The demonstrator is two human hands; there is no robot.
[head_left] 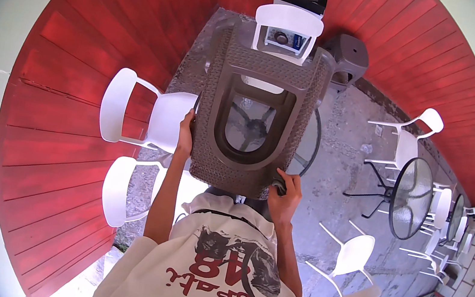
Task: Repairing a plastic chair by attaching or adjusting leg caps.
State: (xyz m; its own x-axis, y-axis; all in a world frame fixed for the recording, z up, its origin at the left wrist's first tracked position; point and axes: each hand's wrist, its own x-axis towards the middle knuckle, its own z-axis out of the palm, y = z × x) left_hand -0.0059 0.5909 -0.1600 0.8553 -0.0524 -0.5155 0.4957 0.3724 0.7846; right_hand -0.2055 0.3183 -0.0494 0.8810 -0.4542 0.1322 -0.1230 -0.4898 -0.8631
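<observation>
In front of me is a large brown plastic chair (240, 173), tilted up, with a woven pattern and a rounded opening through its middle. My left hand (186, 132) is closed on its left edge. A dark cloth (278, 185) is bunched in the closed fingers of my right hand (285, 195), pressed against the lower right corner of the chair. Behind the chair, and partly seen through its opening, stands a round glass table (311, 141). The far side of the brown chair is hidden.
White chairs (116, 104) stand on the left along a red wooden wall (38, 139). A brown stool (348, 54) and another white chair (289, 19) are at the back. To the right are a round glass table (413, 197) and several white chairs (354, 256).
</observation>
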